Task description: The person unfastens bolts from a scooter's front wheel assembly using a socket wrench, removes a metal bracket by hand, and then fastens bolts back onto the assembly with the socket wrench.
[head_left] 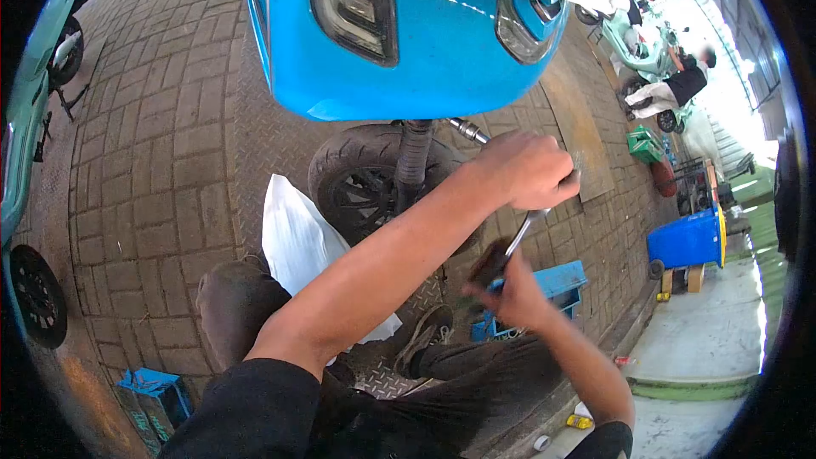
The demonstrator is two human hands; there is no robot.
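A person's two bare hands work a metal wrench [529, 226] at the front of a blue scooter [425, 68], seen from above through a rounded, wide lens. The left arm, in a short black sleeve, crosses the middle of the view. Its left hand [531, 172] is a fist, fingers closed tight around the upper part of the wrench. From the far side of that fist a silver socket [465, 127] points in under the scooter's nose, just beside the ribbed fork [413, 153]. Below the fist, the shaft slants down to the right hand [520, 293], which is at its lower end beside something dark; motion blurs this spot, so I cannot tell whether those fingers are clamped or loose.

Behind the left forearm is the front wheel [353, 178], with a white sheet [297, 221] near it on the ground. An open blue toolbox [561, 279] sits on the brick paving just beyond the right hand. The person's dark trousers [484, 382] and one shoe [425, 336] show below. Another blue box [153, 382] stands at lower left, and a pale green scooter [30, 110] runs along the left edge. At upper right, well apart, a co-worker [684, 83] is low beside another green scooter [633, 42]; nearer stands a blue bin [687, 242].
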